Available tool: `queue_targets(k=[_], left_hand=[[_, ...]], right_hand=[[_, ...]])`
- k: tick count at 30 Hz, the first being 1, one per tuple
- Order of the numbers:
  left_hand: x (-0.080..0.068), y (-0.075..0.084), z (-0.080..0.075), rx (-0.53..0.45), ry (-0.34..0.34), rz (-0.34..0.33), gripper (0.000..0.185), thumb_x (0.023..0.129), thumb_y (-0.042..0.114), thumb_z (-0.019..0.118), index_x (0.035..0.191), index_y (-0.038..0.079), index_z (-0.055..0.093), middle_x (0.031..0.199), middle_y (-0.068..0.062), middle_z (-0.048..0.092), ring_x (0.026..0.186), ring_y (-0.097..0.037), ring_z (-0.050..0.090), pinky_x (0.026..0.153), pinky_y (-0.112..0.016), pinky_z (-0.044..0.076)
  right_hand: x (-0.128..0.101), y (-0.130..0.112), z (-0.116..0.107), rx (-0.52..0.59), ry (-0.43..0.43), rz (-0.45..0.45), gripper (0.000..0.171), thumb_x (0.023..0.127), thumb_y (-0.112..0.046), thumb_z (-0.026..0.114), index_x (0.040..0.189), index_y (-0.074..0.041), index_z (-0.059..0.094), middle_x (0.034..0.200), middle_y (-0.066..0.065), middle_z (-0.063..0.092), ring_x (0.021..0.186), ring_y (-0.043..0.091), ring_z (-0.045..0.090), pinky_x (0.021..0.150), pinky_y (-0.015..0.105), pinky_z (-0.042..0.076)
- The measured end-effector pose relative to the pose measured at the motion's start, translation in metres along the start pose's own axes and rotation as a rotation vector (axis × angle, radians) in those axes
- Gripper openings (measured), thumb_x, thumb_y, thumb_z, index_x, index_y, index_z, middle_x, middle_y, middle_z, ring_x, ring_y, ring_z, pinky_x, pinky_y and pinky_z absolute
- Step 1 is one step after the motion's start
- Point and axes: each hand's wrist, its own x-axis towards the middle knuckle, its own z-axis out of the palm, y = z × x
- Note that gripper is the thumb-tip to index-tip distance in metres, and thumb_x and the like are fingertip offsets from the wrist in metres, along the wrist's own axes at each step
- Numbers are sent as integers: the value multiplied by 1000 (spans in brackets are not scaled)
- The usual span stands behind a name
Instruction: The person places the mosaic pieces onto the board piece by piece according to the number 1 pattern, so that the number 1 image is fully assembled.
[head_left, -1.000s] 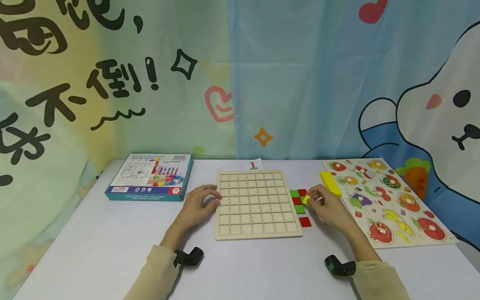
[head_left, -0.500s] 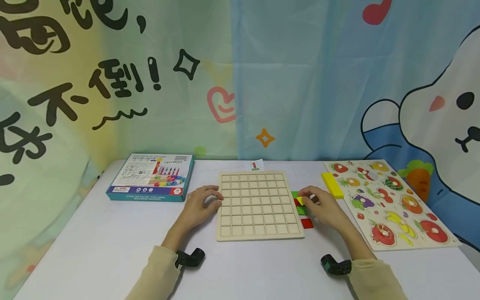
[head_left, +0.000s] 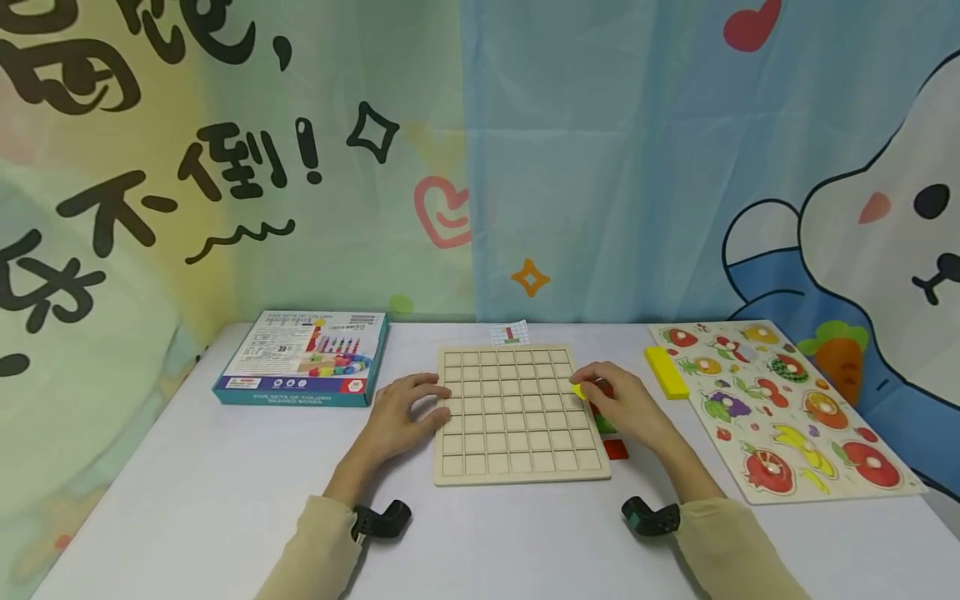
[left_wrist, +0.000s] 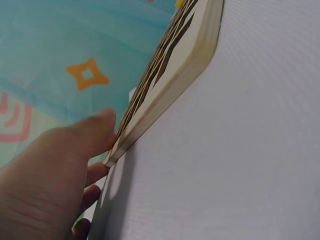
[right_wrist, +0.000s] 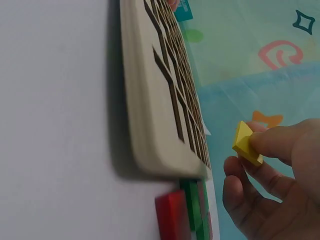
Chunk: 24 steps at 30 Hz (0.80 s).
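In the head view, my left hand (head_left: 405,417) rests against the left edge of a pale wooden grid board (head_left: 517,417), its fingertips touching the rim. Close up, the left wrist view has the fingers (left_wrist: 95,132) at that board edge. My right hand (head_left: 618,400) pinches a small yellow square tile (right_wrist: 245,142) between thumb and finger, just over the board's right edge. Below and beside that hand, green tiles (head_left: 604,425) and a separate red tile (head_left: 616,450) lie next to the board; the hand partly covers the others.
Behind the board lies a small printed grid card (head_left: 510,333). A yellow block (head_left: 666,373) sits beside a fruit puzzle board (head_left: 795,417) on the right. A teal box (head_left: 300,358) is at the back left. A printed curtain (head_left: 555,167) hangs behind the white table (head_left: 465,542).
My right hand has moved left with the yellow tile, from the loose tiles to the board's right edge. The left hand stays at the board's left edge.
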Motion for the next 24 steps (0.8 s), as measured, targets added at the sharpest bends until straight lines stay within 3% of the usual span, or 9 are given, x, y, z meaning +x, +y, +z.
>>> queue_targets(k=[5, 10, 24], left_hand=[[0, 2, 0, 29, -27, -12, 35, 80, 42, 73, 110, 26, 67, 134, -5, 55, 129, -27, 46, 103, -54, 27], [0, 3, 0, 38, -30, -17, 35, 78, 40, 74, 110, 26, 68, 135, -5, 55, 130, -28, 45, 103, -54, 27], [0, 3, 0, 27, -20, -3, 35, 78, 36, 75, 111, 25, 68, 133, -6, 56, 129, -29, 46, 103, -56, 27]], right_hand=[[10, -5, 6, 5, -29, -21, 18, 96, -14, 54, 111, -12, 62, 109, 7, 63, 89, 22, 56, 74, 31, 47], [21, -12, 10, 25, -37, -26, 19, 95, -14, 53, 112, -10, 62, 110, 8, 64, 98, 27, 59, 79, 36, 49], [55, -35, 28, 76, -90, -95, 18, 93, -12, 59, 107, -7, 67, 110, 8, 65, 91, 22, 64, 82, 37, 51]])
